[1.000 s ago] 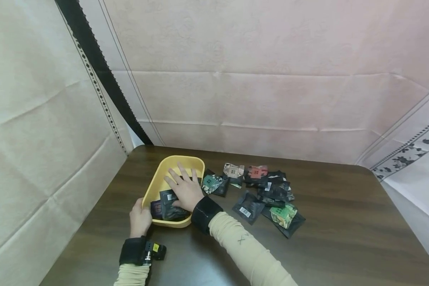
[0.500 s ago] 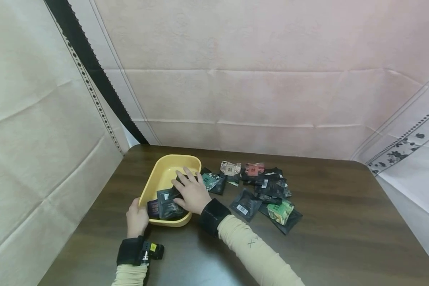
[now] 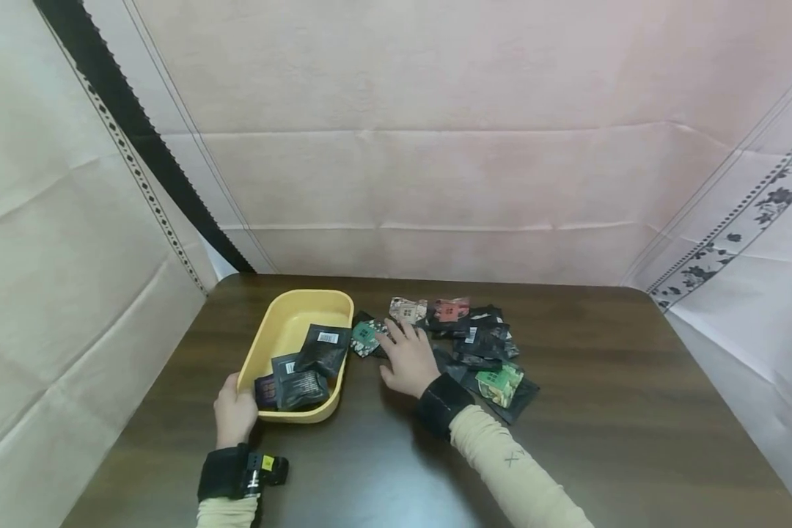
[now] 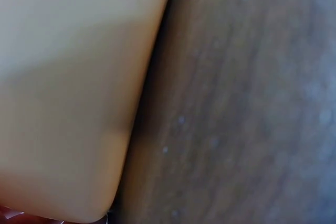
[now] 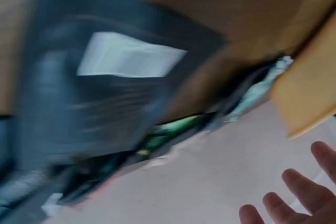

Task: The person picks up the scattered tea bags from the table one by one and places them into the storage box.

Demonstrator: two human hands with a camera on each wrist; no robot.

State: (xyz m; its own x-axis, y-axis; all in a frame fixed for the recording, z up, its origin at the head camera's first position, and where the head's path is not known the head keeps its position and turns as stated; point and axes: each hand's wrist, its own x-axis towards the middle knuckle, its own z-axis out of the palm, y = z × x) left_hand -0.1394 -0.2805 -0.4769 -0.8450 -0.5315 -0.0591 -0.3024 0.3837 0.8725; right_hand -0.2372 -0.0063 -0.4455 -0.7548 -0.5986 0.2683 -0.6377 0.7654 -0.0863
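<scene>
On the worktop (image 3: 343, 469), beside a yellow tub (image 3: 287, 323): plenty to snag or spill

Gripped the tub's left side, toward the near corner, with the left hand (image 3: 234, 412). Held the right hand (image 3: 409, 363) wide, fingers spread, nothing visibly pinched, over the worktop between the tub and a dark heap (image 3: 482, 341). Could not tell contact from hover above a teal-labelled packet (image 3: 366, 339).

Counted 3 packets inside the tub: a purple-printed packet (image 3: 266, 392), a small-labelled packet (image 3: 300, 383) and a white-labelled packet (image 3: 323, 350), the last with 1 corner at the right rim. Saw more to the right of the tub: a pale-labelled packet (image 3: 408, 312), a red-labelled packet (image 3: 452, 311) and a bright-green-labelled packet (image 3: 499, 385).

Judged likeliest to go wrong: dragging 2 or more packets at once, because of overlapping wrappers. Could also have jammed the teal-labelled packet against the tub's wall, given so little room there. Might have tipped the white-labelled packet over the rim, through a knock from the right or a tilt from the left. Risked scattering the heap with the black wristband (image 3: 445, 405), so close to the bright-green-labelled packet. Might have slid the whole tub after any slackening on the left.
</scene>
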